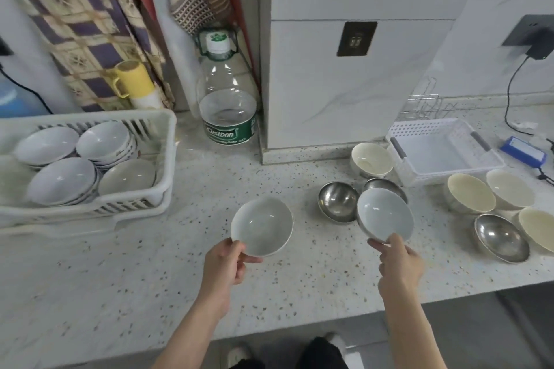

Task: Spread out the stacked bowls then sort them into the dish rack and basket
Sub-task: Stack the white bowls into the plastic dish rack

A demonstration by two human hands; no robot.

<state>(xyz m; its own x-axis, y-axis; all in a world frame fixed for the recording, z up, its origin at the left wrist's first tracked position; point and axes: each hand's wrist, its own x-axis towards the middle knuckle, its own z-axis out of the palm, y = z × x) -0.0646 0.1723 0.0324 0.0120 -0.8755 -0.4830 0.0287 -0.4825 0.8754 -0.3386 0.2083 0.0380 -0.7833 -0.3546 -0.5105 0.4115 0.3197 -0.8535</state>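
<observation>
While the left hand [223, 263] pinches the near rim of one pale grey bowl [262, 226], thumb on the inside, the right hand [400, 263] pinches the near edge of a second grey bowl [385, 215], tilted toward the camera. Just beyond the right fingertips sit two steel bowls [338, 202] (one half hidden). Well left of the left fingers, the dish rack [163, 140] holds stacked white bowls [61, 179]. Far beyond the right fingers lies the white basket [401, 158], cream bowls [470, 193] beside it.
</observation>
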